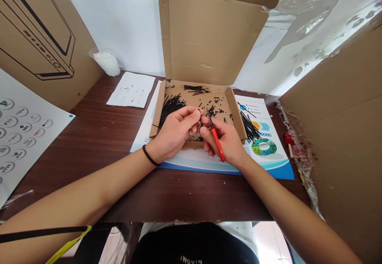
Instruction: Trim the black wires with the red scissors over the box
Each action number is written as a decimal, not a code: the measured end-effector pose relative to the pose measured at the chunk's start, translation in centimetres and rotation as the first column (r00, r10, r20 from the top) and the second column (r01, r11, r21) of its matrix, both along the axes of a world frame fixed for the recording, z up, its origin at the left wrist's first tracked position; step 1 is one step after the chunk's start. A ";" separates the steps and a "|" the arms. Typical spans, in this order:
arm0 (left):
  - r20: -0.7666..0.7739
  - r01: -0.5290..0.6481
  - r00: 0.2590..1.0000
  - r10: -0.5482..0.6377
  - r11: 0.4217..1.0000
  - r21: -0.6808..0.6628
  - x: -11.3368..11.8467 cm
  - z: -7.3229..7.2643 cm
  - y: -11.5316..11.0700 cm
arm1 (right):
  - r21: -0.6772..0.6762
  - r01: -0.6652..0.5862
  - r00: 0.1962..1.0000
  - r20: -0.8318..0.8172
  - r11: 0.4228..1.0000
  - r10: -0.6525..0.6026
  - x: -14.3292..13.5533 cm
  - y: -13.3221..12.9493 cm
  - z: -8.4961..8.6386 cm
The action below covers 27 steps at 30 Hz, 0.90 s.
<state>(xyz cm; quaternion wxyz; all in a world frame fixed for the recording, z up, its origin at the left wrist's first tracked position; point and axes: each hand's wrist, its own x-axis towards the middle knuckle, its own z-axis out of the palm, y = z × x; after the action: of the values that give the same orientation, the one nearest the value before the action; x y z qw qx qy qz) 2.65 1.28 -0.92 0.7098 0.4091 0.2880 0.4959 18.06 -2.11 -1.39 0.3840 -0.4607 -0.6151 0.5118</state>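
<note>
My left hand (179, 130), with a black band at the wrist, pinches a small dark piece between thumb and fingers over the open cardboard box (236, 112). Close beside it, my right hand (225, 138) is closed around a red-handled cutting tool (217, 144), its dark blades pointing up toward the left fingertips. In the box, a thick bundle of black sticks (171, 108) lies at the left and a smaller bunch with gold-coloured ends (197, 89) at the back. Short black bits (212, 110) are scattered over the box floor.
More black sticks (251, 126) lie on a printed sheet (268, 162) right of the box. A white paper (131, 89) and a cup of white material (107, 63) stand back left. Large cardboard panels (343, 116) flank the brown table (119, 136). A red object (289, 139) lies right.
</note>
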 end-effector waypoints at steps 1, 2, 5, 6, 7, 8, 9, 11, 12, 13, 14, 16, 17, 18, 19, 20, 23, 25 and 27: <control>0.010 -0.001 1.000 0.001 1.000 0.016 0.0 0.1 0.0 | 0.005 -0.009 1.000 0.007 1.000 0.009 0.1 0.0 0.1; 0.019 -0.004 1.000 0.004 0.999 0.037 -0.1 0.3 0.0 | 0.013 -0.015 1.000 0.015 1.000 0.015 0.3 0.1 0.3; 0.033 -0.019 0.999 0.016 0.997 0.079 -0.3 0.9 0.1 | 0.055 0.021 0.998 0.066 0.998 -0.025 1.1 0.4 0.7; 0.034 -0.021 0.999 0.019 0.997 0.078 -0.4 1.0 0.1 | 0.069 0.054 0.994 0.092 0.996 -0.060 1.4 0.5 0.8; 0.035 -0.018 0.999 0.015 0.997 0.071 -0.5 1.1 0.0 | 0.081 0.090 0.988 0.118 0.993 -0.100 1.7 0.7 0.9; 0.036 -0.008 0.999 0.006 0.998 0.059 -0.5 1.2 0.0 | 0.087 0.127 0.980 0.142 0.988 -0.139 2.0 0.8 1.0; 0.037 0.006 0.999 -0.007 0.999 0.047 -0.6 1.2 0.0 | 0.084 0.156 0.973 0.159 0.984 -0.168 2.2 0.9 1.0; 0.032 0.031 0.999 -0.033 0.999 0.035 -0.6 1.2 -0.1 | 0.096 0.198 0.959 0.185 0.975 -0.213 2.5 1.0 0.9; 0.026 0.040 0.999 -0.041 0.999 0.033 -0.5 1.2 -0.1 | 0.117 0.213 0.952 0.201 0.970 -0.233 2.5 1.1 0.9; 0.019 0.045 0.999 -0.045 0.998 0.035 -0.5 1.2 -0.2 | 0.152 0.227 0.939 0.226 0.962 -0.258 2.5 1.1 0.9; 0.013 0.046 0.999 -0.047 0.998 0.038 -0.5 1.2 -0.2 | 0.196 0.239 0.923 0.259 0.951 -0.285 2.4 1.2 0.9; 0.002 0.043 0.999 -0.043 0.998 0.044 -0.4 1.1 -0.2 | 0.271 0.254 0.886 0.319 0.929 -0.336 2.2 1.3 0.9; -0.003 0.041 0.999 -0.041 0.998 0.044 -0.4 1.1 -0.2 | 0.282 0.257 0.874 0.340 0.924 -0.347 2.2 1.3 0.9; -0.009 0.039 0.999 -0.039 0.998 0.047 -0.4 1.1 -0.2 | 0.271 0.258 0.870 0.352 0.927 -0.345 2.2 1.3 1.0; -0.017 0.038 0.999 -0.037 0.998 0.050 -0.4 1.1 -0.2 | 0.242 0.254 0.875 0.355 0.936 -0.330 2.2 1.3 1.0; -0.028 0.033 0.999 -0.032 0.998 0.058 -0.4 1.1 -0.1 | 0.200 0.250 0.884 0.353 0.947 -0.307 2.3 1.3 1.2; -0.064 0.003 0.998 0.003 0.995 0.103 -0.6 1.0 0.0 | 0.077 0.225 0.920 0.311 0.971 -0.238 2.6 1.2 1.5; -0.093 -0.018 0.995 0.031 0.991 0.133 -0.7 1.0 0.2 | 0.019 0.170 0.952 0.256 0.985 -0.169 2.8 1.2 1.4; -0.123 -0.034 0.991 0.053 0.988 0.148 -0.8 0.9 0.3 | 0.012 0.102 0.971 0.214 0.995 -0.102 2.9 1.3 1.1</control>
<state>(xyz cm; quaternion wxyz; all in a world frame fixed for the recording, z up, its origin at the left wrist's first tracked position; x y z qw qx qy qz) 1.83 1.56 0.02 0.6473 0.4840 0.3043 0.5042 21.01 -0.78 -0.28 0.3412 -0.5441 -0.6287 0.4385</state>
